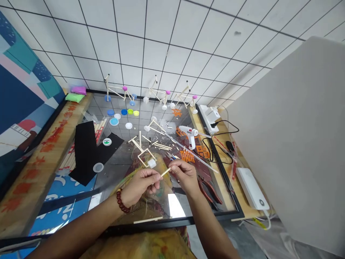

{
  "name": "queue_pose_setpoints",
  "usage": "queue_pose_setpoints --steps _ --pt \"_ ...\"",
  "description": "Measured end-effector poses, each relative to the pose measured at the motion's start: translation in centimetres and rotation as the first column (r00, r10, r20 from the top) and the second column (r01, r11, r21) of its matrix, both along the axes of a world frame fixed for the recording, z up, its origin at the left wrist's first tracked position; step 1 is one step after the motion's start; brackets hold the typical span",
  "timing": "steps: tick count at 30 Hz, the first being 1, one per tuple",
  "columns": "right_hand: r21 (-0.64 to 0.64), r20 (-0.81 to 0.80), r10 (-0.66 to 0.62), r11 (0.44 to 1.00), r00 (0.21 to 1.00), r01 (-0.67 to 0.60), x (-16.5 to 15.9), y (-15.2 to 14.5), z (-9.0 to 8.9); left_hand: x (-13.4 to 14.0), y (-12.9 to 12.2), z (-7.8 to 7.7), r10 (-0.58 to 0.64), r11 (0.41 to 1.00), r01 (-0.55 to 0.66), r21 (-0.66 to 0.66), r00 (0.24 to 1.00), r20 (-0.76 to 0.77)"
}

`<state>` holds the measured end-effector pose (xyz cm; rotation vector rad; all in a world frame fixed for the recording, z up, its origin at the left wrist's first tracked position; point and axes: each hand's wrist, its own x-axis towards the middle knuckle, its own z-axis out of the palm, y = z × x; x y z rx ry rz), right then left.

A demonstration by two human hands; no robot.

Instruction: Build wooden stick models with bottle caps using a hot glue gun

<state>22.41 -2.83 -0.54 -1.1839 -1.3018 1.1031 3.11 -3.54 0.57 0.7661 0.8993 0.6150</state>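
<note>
Between my two hands is a short pale wooden stick (165, 172), tilted up to the right. My left hand (144, 181), with a beaded bracelet at the wrist, pinches its lower end. My right hand (185, 174) grips the upper end between thumb and fingers. Just beyond them lies a small stick frame (147, 156), with a white cap (152, 163) at its near corner. A second stick piece (157, 126) with white caps lies farther back. Several cut sticks (163, 146) and small scraps are scattered close to the frames.
Three stick models (121, 90) stand along the back edge. A glue gun (190, 135) and its cord are at right, with red-handled pliers (208, 190) nearer. Black sheets (86, 151) and coloured caps (114, 121) lie left. A power strip (208, 117) and white power bank (252, 189) border the right side.
</note>
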Motion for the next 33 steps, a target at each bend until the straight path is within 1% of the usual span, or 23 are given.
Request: queue_pose_setpoints --steps 1,2,3,4,5,6,7,8,9,10,11,13,16,18,19,21,22,23,25,26,29,31,33 --pt "0.005 0.01 0.016 1.0 1.0 -0.016 0.1 -0.1 0.0 -0.1 0.0 0.2 -0.027 0.998 0.029 0.059 0.999 -0.043" --pt "0.011 0.017 0.038 0.999 0.999 -0.039 0.2 -0.2 0.0 -0.3 0.1 0.5 -0.039 0.985 0.056 0.164 0.994 -0.107" --pt "0.016 0.02 0.058 0.998 0.998 -0.058 0.4 -0.3 0.1 -0.6 0.4 0.8 -0.012 0.95 0.068 0.305 0.983 -0.182" --pt "0.012 0.022 0.071 0.997 0.997 -0.072 0.5 -0.3 0.2 -1.1 0.9 1.2 0.067 0.882 0.063 0.467 0.964 -0.257" --pt "-0.004 0.027 0.082 0.997 0.996 -0.082 0.7 -0.4 0.3 -1.7 1.7 1.5 0.203 0.776 0.032 0.63 0.933 -0.297" --pt "-0.034 0.039 0.099 0.995 0.994 -0.098 0.9 -0.4 0.5 -2.4 2.8 1.8 0.365 0.677 -0.029 0.736 0.881 -0.301" --pt "-0.077 0.06 0.131 0.989 0.99 -0.126 1.1 -0.3 0.7 -3.3 4.0 1.9 0.483 0.627 -0.07 0.776 0.816 -0.317" --pt "-0.13 0.094 0.177 0.978 0.98 -0.164 1.3 -0.2 0.9 -4.2 5.4 1.8 0.589 0.593 -0.12 0.796 0.739 -0.328" --pt "-0.184 0.141 0.232 0.961 0.962 -0.205 1.5 0.0 1.1 -5.1 6.9 1.6 0.676 0.548 -0.152 0.823 0.66 -0.328" --pt "-0.232 0.2 0.289 0.942 0.936 -0.242 1.7 0.3 1.3 -5.9 8.3 1.3 0.725 0.501 -0.126 0.856 0.601 -0.336" --pt "-0.268 0.27 0.337 0.926 0.902 -0.266 1.8 0.6 1.5 -6.7 9.6 0.7 0.756 0.452 -0.067 0.89 0.559 -0.341" --pt "-0.303 0.428 0.392 0.911 0.814 -0.279 2.1 1.3 1.9 -7.7 11.5 -0.5 0.764 0.397 0.09 0.913 0.519 -0.383" --pt "-0.288 0.594 0.416 0.909 0.688 -0.301 2.1 2.9 2.8 -8.2 12.3 -2.4 0.762 0.347 0.301 0.888 0.462 -0.454" --pt "-0.228 0.667 0.37 0.928 0.646 -0.296 1.7 4.2 3.4 -8.2 12.0 -3.1 0.758 0.329 0.387 0.861 0.435 -0.485" --pt "-0.177 0.7 0.316 0.946 0.641 -0.273 1.4 5.0 3.6 -8.1 11.8 -3.4 0.758 0.324 0.413 0.851 0.425 -0.495" --pt "-0.066 0.731 0.194 0.974 0.654 -0.216 0.1 6.8 4.0 -8.1 11.4 -3.6 0.762 0.318 0.437 0.841 0.41 -0.501" --pt "-0.029 0.728 0.157 0.98 0.667 -0.199 -0.8 7.8 4.1 -8.2 11.3 -3.6 0.766 0.315 0.439 0.841 0.406 -0.499" --pt "-0.017 0.718 0.154 0.979 0.679 -0.203 -1.9 8.9 4.1 -8.2 11.3 -3.6 0.768 0.313 0.438 0.843 0.405 -0.496" --pt "-0.05 0.737 0.19 0.972 0.649 -0.228 -4.4 11.1 4.0 -8.4 11.3 -3.6 0.77 0.309 0.431 0.848 0.41 -0.489" --pt "-0.076 0.757 0.194 0.975 0.625 -0.211 -5.7 12.2 3.9 -8.5 11.4 -3.6 0.77 0.309 0.425 0.851 0.414 -0.486" --pt "-0.149 0.839 0.199 0.979 0.506 -0.139 -9.2 15.0 3.6 -8.6 11.4 -3.7 0.768 0.305 0.411 0.859 0.427 -0.477" --pt "-0.215 0.871 0.243 0.97 0.426 -0.113 -10.7 16.1 3.4 -8.6 11.4 -3.8 0.764 0.297 0.403 0.865 0.443 -0.469" --pt "-0.287 0.871 0.309 0.951 0.382 -0.116 -11.5 16.8 3.1 -8.5 11.3 -3.7 0.757 0.291 0.399 0.869 0.46 -0.465"
